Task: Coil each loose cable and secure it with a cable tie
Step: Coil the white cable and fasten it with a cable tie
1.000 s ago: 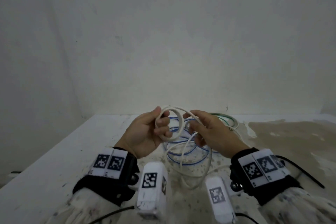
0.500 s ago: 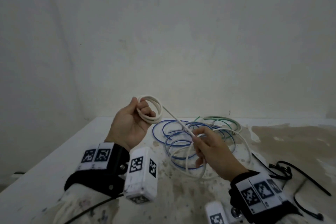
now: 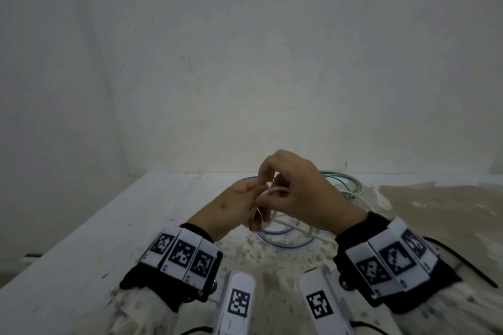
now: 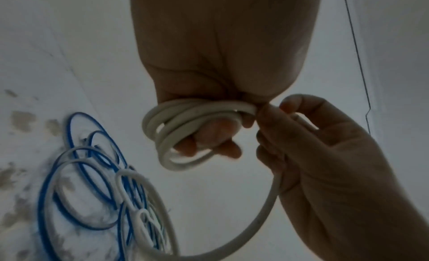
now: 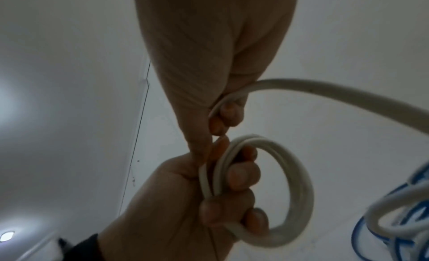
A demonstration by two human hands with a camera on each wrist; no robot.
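Note:
My left hand [image 3: 239,204] grips a small coil of white cable [image 4: 185,136], its fingers curled through the loops [image 5: 267,188]. My right hand [image 3: 296,193] sits over it and pinches the free run of the same white cable [image 5: 325,88] right at the coil's top. That loose run [image 4: 260,224] arcs down to the table. The hands touch above the table's middle. Loose blue cable [image 3: 283,242] and green cable [image 3: 340,179] lie on the table [image 3: 136,226] beneath and behind the hands.
Black cable ties [image 3: 462,261] lie at the right, by my right wrist. A brown stain [image 3: 435,209] covers the table's right side. Plain walls stand close behind and to the left. More white loops [image 4: 139,191] lie tangled with the blue cable [image 4: 76,155].
My right hand, which drew the white cable out to the lower right, has swung back up and over the left hand, laying another turn at the coil. The left hand has dropped a little.

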